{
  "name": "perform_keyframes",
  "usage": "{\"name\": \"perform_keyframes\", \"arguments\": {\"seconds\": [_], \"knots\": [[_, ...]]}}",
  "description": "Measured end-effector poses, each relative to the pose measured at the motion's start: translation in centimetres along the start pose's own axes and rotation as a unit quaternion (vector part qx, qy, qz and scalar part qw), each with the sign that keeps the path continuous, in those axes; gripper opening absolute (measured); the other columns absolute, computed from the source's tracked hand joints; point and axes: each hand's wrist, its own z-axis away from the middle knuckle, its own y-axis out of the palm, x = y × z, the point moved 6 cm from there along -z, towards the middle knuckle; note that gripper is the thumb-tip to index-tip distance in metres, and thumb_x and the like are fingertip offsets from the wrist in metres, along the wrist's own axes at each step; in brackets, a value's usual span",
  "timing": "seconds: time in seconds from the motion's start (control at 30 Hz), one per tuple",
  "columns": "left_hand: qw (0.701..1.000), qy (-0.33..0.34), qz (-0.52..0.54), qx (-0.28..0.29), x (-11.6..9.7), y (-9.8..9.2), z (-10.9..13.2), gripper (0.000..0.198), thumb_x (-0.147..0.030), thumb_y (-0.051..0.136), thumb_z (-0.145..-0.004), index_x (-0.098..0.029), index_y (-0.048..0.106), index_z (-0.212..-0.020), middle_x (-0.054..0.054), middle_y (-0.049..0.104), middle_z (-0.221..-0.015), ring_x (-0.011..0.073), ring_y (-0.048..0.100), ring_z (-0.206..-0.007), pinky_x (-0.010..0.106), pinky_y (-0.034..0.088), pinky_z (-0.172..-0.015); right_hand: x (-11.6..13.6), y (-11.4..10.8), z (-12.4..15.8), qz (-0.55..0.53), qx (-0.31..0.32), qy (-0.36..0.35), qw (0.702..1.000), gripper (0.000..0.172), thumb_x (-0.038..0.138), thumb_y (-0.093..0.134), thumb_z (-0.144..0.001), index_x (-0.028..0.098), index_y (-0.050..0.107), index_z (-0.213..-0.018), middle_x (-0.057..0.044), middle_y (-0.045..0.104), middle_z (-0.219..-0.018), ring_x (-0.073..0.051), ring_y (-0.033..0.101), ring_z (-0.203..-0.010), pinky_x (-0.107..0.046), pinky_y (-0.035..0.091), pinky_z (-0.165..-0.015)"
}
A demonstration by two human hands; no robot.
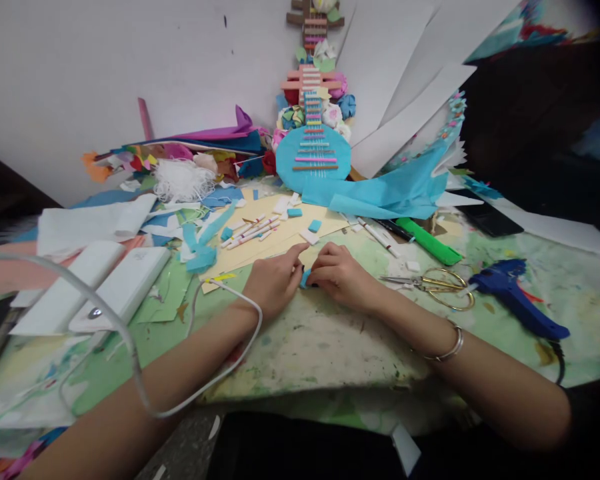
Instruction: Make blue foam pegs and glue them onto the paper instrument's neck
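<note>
Near the front of the table, a small blue paper piece (305, 279) shows between my two hands, mostly covered by fingers. My right hand (341, 275) is closed in a pinch over its right side. My left hand (275, 281) is closed at its left edge, index finger reaching forward. Just beyond the fingertips lie a white block (309, 237) and small blue-wrapped blocks (315, 226). Several thin white sticks (253, 231) rest on cream card to the left. A blue lute-shaped paper craft (313, 159) with strings and coloured bars leans upright at the back.
Gold-handled scissors (437, 288) and a blue glue gun (520, 297) lie right, with a green marker-like tube (429, 241) behind. White boxes (123, 290) stand left. A white cable (130, 340) loops across my left forearm. Blue crepe paper (395, 190) spreads behind.
</note>
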Motion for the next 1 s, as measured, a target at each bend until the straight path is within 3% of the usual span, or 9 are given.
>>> {"name": "perform_keyframes", "arguments": {"seconds": [0.5,0.73,0.83,0.93,1.0], "knots": [[0.999,0.015,0.036,0.014,0.3,0.1,-0.1,0.039,-0.018,0.054,-0.084,-0.021,0.048,-0.122,0.0,0.073,-0.089,0.0158,0.068,-0.073,0.027,0.046,-0.067,0.4,0.0,0.2,0.029,0.003,-0.017,0.999,0.022,0.01,0.052,-0.083,0.021,0.071,-0.082,-0.004,0.066,-0.078,-0.02,0.046,-0.087,-0.035,0.029,-0.073],[0.999,0.008,0.042,0.022,0.4,0.1,-0.1,0.04,-0.015,0.055,-0.082,-0.022,0.048,-0.121,-0.001,0.073,-0.089,0.0159,0.069,-0.075,0.027,0.047,-0.068,0.8,-0.5,0.5,0.0,0.023,-0.019,1.0,0.024,0.004,0.054,-0.072,0.021,0.07,-0.076,-0.003,0.066,-0.076,-0.022,0.047,-0.087,-0.038,0.032,-0.076],[0.998,0.004,0.052,0.031,0.4,0.2,-0.1,0.044,-0.014,0.057,-0.08,-0.022,0.047,-0.122,-0.001,0.073,-0.09,0.016,0.069,-0.077,0.027,0.047,-0.068,0.3,-1.5,0.5,-0.041,-0.013,0.006,0.999,0.025,0.003,0.054,-0.067,0.019,0.07,-0.077,-0.004,0.065,-0.075,-0.021,0.049,-0.084,-0.037,0.036,-0.074],[0.999,0.0,0.045,0.024,0.4,0.1,-0.1,0.04,-0.016,0.055,-0.083,-0.021,0.047,-0.122,-0.001,0.073,-0.09,0.0159,0.069,-0.074,0.028,0.047,-0.068,-0.9,-2.7,0.5,-0.05,-0.084,0.047,0.994,0.025,0.004,0.052,-0.07,0.017,0.07,-0.082,-0.006,0.064,-0.078,-0.021,0.049,-0.082,-0.038,0.041,-0.075],[0.999,-0.002,0.036,0.016,0.5,0.1,-0.1,0.038,-0.016,0.053,-0.084,-0.022,0.048,-0.121,-0.001,0.073,-0.089,0.0159,0.069,-0.072,0.028,0.047,-0.067,-1.4,-2.8,0.5,-0.034,-0.097,0.057,0.993,0.028,0.005,0.05,-0.074,0.019,0.071,-0.086,-0.007,0.063,-0.083,-0.021,0.049,-0.084,-0.039,0.042,-0.078]]}}
